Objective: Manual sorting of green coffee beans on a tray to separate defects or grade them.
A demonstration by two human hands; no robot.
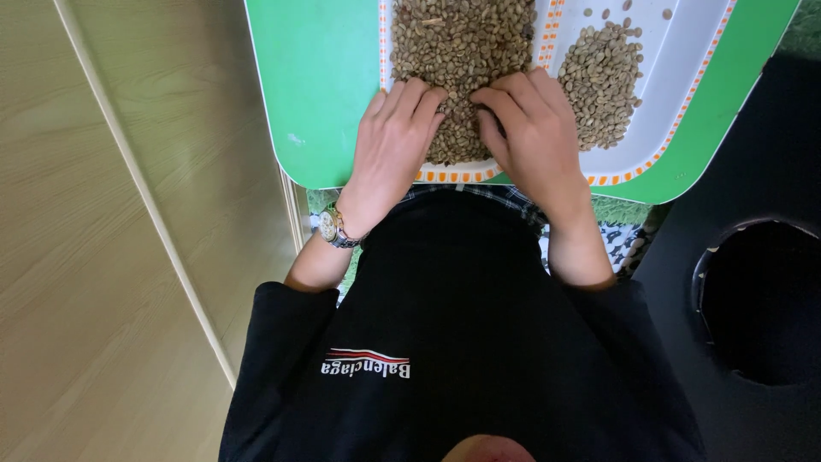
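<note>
Two hands, left hand, right hand, on beans, near tray edge.

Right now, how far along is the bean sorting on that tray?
Done so far: a smaller pile of beans sits apart on the right of the white and green tray. In hand: the left hand and right hand rest fingers-down on the near edge of the big bean heap. Left: that heap, much larger than the separated pile, so most remains.
</note>
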